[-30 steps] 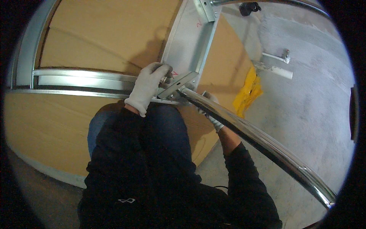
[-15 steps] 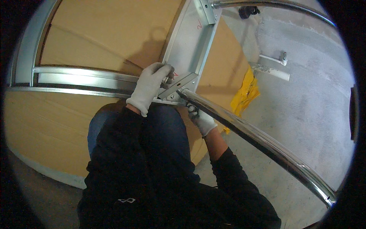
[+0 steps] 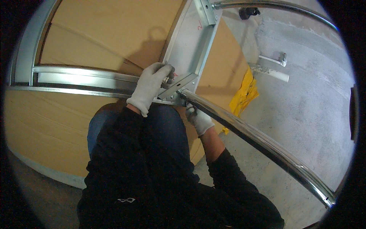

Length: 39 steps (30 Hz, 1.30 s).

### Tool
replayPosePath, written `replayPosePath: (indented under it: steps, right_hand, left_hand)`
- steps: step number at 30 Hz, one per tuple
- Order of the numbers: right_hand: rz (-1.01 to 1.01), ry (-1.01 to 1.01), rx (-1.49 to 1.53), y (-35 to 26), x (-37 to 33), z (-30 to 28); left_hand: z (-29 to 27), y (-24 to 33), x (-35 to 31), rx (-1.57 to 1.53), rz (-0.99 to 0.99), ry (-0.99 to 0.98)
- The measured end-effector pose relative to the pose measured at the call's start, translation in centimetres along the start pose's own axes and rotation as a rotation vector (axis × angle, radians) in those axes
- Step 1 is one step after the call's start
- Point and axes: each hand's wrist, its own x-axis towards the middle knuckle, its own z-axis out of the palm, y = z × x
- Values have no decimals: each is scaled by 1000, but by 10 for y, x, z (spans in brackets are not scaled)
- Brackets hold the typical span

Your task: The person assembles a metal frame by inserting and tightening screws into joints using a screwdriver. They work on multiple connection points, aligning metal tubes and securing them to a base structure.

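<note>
My left hand (image 3: pixel 150 87), in a white glove, rests at the corner of a silvery metal frame (image 3: pixel 190 45). Its fingers are bent and closed around a small shiny metal piece (image 3: pixel 166 80) that I cannot make out. Beside it lies a slanted metal bracket (image 3: pixel 178 86) with a slot and bolt heads near it. A chrome tube (image 3: pixel 244 131) runs from this corner to the lower right. Below the tube's end, my right hand (image 3: pixel 199 120), also gloved, reaches up against the corner with curled fingers. The bracket and tube partly hide its fingertips and what they grip.
Brown cardboard (image 3: pixel 110 34) lies within and under the frame. A metal rail (image 3: pixel 87 81) extends left. A second chrome tube (image 3: pixel 274 5) crosses the top right. On the grey floor are a yellow plastic piece (image 3: pixel 244 93), a white pipe (image 3: pixel 270 72) and a black object (image 3: pixel 248 13).
My right hand and forearm have shifted slightly left and down beneath the tube end. My left hand stays in the same place, fingers still closed.
</note>
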Motion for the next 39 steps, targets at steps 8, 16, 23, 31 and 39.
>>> replayPosePath:
  steps: [8,16,23,31,39]
  right_hand:
    - [-390,23,-1332,-25,-22,34]
    - [58,37,-1,-7,-5,19]
    - [-55,209,-363,-13,-14,35]
    - [67,235,-396,-28,-21,17]
    - [-57,106,-347,-25,-16,13]
  left_hand:
    - [-2,-4,3,31,30,5]
    - [-1,-3,2,93,38,8]
    - [0,-3,4,25,-9,16]
    - [-1,-1,1,23,-6,9]
    - [-4,-8,5,5,3,5]
